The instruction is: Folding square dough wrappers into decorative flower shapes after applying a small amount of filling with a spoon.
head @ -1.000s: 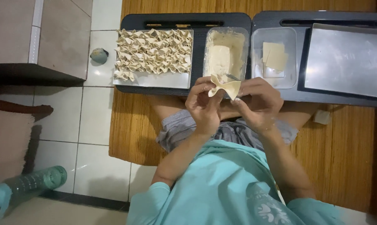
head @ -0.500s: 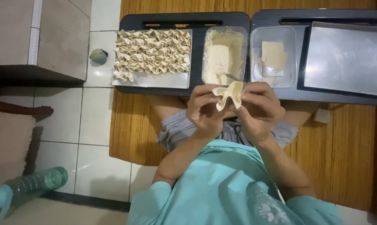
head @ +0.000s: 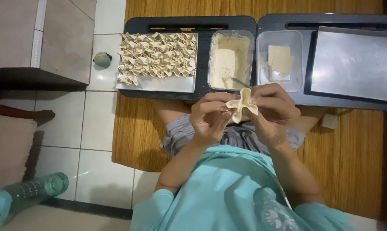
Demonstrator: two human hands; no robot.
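Basically both hands, left hand [head: 210, 117] and right hand [head: 272, 111], pinched a pale folded dumpling wrapper [head: 242, 104] (wing-like flaps splayed upward).

Two trays [head: 202, 92] sit side by side across the top of the frame, on a mat [head: 133, 137] on the floor. On the left tray lie rows of folded dumplings [head: 157, 55], with a tub of filling [head: 229, 60] to their right. Right of that is a tub of wrappers [head: 280, 60], then a flat sheet [head: 356, 64]. The hands [head: 244, 113] hold one dumpling [head: 242, 105] in the middle, just below the tubs. A bottle [head: 26, 192] lies at the lower left.
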